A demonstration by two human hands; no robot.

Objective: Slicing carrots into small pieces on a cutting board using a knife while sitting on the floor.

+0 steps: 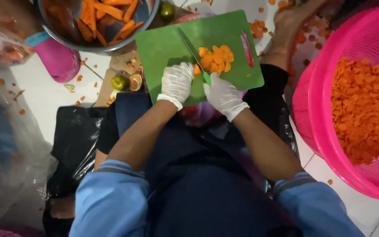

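Both of the person's hands wear white gloves and work over a green cutting board [167,44] resting across the lap. The right hand [223,94] is clenched around the green handle of a knife [194,52], whose blade runs up and to the left across the board. The left hand [177,81] lies on the board just beside the blade; its fingers curl downward, and I cannot tell whether they grip anything. A small pile of orange carrot slices [216,59] sits on the board, touching the knife's right side, just above the right hand. A reddish strip [247,48] lies near the board's right edge. To the right, a large pink basket [325,83] holds a deep layer of cut carrot rounds. Above left, a metal bowl [123,44] holds carrot sticks, with a pink cup [58,59] near it. 2 small green citrus fruits [120,82] lie on the floor left of the board.
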